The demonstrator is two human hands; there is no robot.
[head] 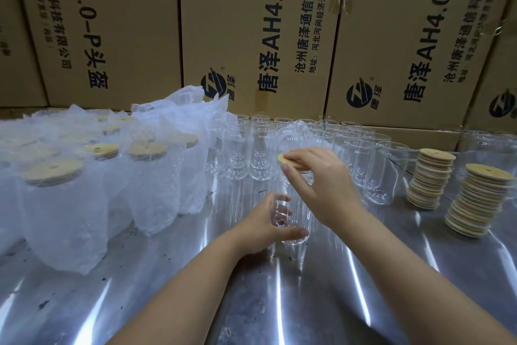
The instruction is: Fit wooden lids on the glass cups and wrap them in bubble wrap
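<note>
Your right hand (321,177) fingers press a wooden lid (291,161) onto the glass cup (291,205); your left hand (265,224) fingers wrap its base on the counter (279,302); keep the lid level, push evenly; wrapped cups (70,191) wait left.

On the bench (363,274), wrapped cups (64,205) with lids on stand at the left. Bare cups (307,135) stand in rows at the middle rear, before a wall of boxes (251,37). Two lid stacks (475,199) stand at the right. Near the middle front, the left hand (265,227) holds a cup (291,216) upright on the bench; the right hand (321,177) holds a lid (288,161) on top of it.
</note>
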